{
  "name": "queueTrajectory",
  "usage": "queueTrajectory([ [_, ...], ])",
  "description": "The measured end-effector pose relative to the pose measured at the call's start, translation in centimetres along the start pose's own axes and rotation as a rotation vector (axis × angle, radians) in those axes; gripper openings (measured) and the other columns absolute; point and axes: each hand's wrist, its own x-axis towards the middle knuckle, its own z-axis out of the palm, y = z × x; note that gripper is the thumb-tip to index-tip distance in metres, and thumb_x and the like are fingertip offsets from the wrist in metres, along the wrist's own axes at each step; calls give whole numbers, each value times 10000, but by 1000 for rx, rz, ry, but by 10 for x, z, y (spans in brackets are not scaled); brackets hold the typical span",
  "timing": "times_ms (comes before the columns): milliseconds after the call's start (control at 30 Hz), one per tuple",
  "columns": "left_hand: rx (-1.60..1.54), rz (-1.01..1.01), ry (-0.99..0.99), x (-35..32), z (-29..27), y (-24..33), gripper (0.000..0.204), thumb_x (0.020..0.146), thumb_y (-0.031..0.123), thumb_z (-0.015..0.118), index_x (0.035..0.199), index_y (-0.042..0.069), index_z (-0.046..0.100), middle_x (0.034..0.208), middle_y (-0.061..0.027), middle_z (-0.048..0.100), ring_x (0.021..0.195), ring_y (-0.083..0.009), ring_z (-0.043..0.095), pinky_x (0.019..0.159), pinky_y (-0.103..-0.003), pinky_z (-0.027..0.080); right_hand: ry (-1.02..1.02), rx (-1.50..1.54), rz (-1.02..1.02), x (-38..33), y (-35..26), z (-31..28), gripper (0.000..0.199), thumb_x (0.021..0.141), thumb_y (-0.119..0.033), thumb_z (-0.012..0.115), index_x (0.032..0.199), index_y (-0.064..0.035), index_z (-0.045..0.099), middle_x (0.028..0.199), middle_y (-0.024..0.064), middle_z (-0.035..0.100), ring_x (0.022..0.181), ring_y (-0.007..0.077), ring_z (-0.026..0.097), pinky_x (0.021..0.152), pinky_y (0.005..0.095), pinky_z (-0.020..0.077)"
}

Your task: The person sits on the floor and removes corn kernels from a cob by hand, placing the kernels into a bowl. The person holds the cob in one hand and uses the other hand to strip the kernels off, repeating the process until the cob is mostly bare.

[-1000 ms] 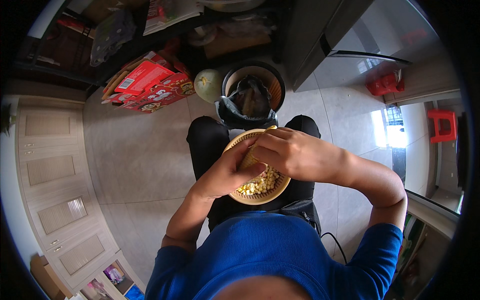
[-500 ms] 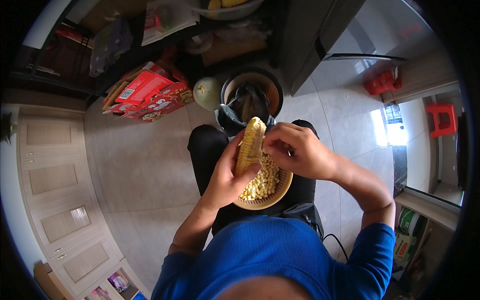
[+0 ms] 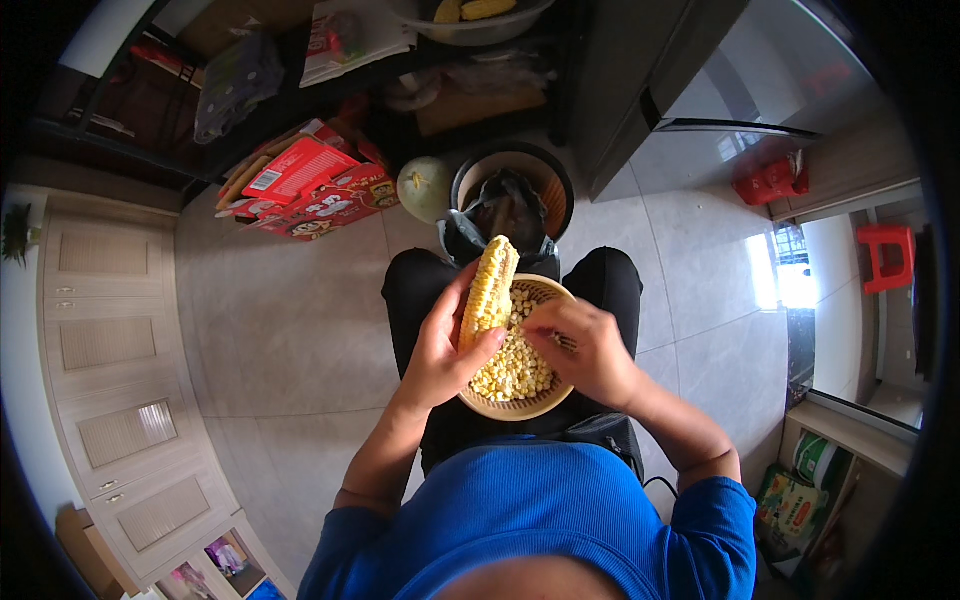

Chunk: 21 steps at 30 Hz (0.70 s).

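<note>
My left hand (image 3: 438, 350) is wrapped round an ear of corn (image 3: 490, 285), its thumb across the lower end. The ear tilts upward and away from me; yellow kernels cover part of it, and a paler strip runs along its side. Below it a round tan basket (image 3: 520, 409) rests on my lap, with many loose corn kernels (image 3: 508, 378) in it. My right hand (image 3: 592, 352) is over the basket's right side, apart from the ear. Its fingers are curled and pressed together, slightly blurred; what they hold, if anything, is hidden.
Beyond my knees stands a bin (image 3: 565, 185) with a dark bag (image 3: 505, 205) in it. A pale green melon (image 3: 424, 190) and a red carton (image 3: 335, 205) are left of it. More corn lies in a bowl (image 3: 480, 32) on the shelf. A red stool (image 3: 885, 258) is far right.
My right hand has come away from the ear and moved down over the basket. The ear has shifted slightly left and turned, showing more of its pale strip.
</note>
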Motion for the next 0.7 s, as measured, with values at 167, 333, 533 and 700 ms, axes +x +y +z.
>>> queueTrajectory([
  [167, 32, -68, -89, 0, 7, 1, 656, 803, -16, 588, 1363, -49, 248, 1287, -135, 434, 1170, -158, 432, 986, -286, 350, -45, -16, -71, 24, -22, -17, 142, 722, -16, 671, 863, -1, 653, 842, 115, 616, 773, 252, 620, 691, 309, 512],
  [333, 40, -93, -115, -1, 9, 3, 657, 800, -6, 607, 1359, -50, 264, 1274, -131, 447, 1155, -149, 436, 980, -277, 351, -147, -80, -145, 30, -21, -24, 119, 728, -37, 644, 840, -1, 652, 844, 128, 611, 757, 275, 611, 693, 329, 512],
  [533, -17, -141, -107, -2, 11, 6, 660, 799, 26, 631, 1351, -51, 277, 1267, -134, 449, 1151, -151, 438, 976, -280, 354, -151, -144, -186, 29, -23, -23, 146, 711, -25, 625, 853, 7, 620, 823, 129, 591, 775, 287, 586, 687, 340, 504],
  [700, 87, -106, -74, -4, 11, 2, 649, 806, 46, 630, 1347, -44, 284, 1252, -139, 458, 1150, -164, 442, 971, -289, 361, -122, -302, -220, 28, -23, -16, 175, 706, -2, 617, 877, 25, 597, 836, 125, 573, 806, 279, 574, 683, 336, 503],
])
